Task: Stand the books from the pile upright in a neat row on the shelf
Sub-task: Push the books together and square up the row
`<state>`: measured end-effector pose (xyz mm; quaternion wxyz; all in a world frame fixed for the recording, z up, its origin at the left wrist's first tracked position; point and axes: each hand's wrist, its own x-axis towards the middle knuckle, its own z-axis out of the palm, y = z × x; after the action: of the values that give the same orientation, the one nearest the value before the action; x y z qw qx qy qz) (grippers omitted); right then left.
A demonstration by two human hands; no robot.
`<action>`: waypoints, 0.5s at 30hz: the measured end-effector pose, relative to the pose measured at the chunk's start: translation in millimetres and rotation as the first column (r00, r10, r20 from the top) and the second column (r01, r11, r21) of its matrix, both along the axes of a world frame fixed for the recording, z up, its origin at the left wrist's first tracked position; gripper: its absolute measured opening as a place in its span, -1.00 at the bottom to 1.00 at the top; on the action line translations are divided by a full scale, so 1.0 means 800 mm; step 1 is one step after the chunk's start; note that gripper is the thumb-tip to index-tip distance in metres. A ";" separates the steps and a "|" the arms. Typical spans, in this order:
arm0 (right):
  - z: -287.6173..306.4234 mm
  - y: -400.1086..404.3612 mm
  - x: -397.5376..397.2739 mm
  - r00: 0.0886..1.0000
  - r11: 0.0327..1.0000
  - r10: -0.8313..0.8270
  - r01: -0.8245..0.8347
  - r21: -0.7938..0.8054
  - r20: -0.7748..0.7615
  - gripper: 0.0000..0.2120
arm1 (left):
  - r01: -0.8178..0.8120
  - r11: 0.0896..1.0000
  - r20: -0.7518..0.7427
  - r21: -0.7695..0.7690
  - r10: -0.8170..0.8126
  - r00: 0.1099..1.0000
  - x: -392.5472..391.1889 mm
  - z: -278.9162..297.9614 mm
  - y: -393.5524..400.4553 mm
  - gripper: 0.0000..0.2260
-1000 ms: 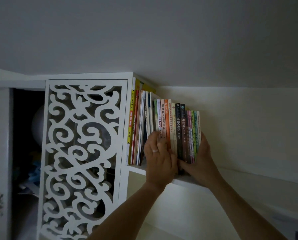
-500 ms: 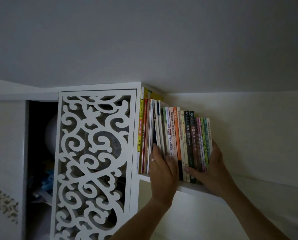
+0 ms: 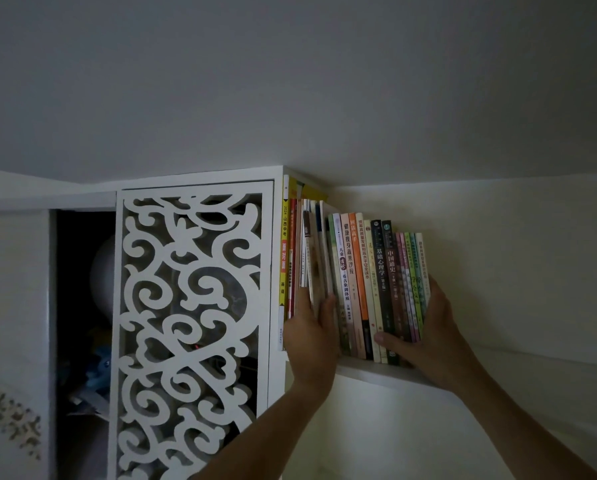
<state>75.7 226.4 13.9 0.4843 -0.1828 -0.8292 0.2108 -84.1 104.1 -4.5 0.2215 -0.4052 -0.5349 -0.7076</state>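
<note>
Since a second ago left hand slid fingers into the book row on the shelf, right hand clamping its right end; row nearly squared.

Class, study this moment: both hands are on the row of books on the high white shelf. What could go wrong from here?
1. The right hand alone braces the open end of the row of books; letting go could let them topple rightward.
2. The left hand has its fingers pushed between leaning books, so pressing the row tight may pinch them.
3. The books stand near the front edge of the shelf and could slip off.
</note>
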 end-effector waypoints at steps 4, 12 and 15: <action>0.001 -0.005 0.002 0.999 0.999 -0.038 0.038 -0.012 0.026 0.29 | -0.049 0.999 -0.029 -0.021 0.049 0.998 0.013 -0.003 -0.019 -0.69; 0.010 -0.015 0.004 1.000 0.999 0.000 0.000 -0.043 -0.005 0.14 | -0.091 0.981 -0.076 0.173 0.106 0.991 0.097 -0.011 -0.078 -0.84; 0.020 -0.031 0.014 0.989 0.985 0.087 -0.104 -0.140 -0.122 -0.33 | -0.010 0.977 -0.220 0.213 0.058 0.974 0.129 -0.006 -0.089 -0.84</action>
<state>87.1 201.4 29.6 0.5059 -0.1653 -0.7901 0.3042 18.9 32.7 -9.0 0.3345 -0.4477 -0.4354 -0.7058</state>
